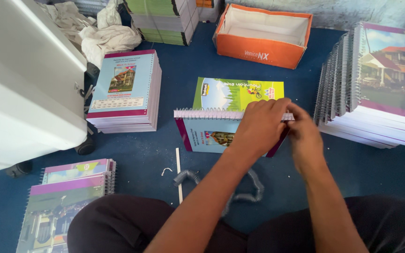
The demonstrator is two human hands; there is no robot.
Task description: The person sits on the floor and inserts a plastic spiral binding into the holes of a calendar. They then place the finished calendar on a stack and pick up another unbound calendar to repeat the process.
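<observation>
Head view: left hand (261,125) and right hand (304,133) pinch the notebook's (202,133) spiral binding (207,114).

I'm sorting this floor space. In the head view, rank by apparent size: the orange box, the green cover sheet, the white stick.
1. orange box
2. green cover sheet, partly hidden by the notebook, so unsure
3. white stick

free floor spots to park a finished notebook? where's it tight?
Bare blue floor lies between the orange box and the left notebook stack; more sits between that stack and the open notebook. It is tight at the right stack, beside the right hand and left hand.
</observation>
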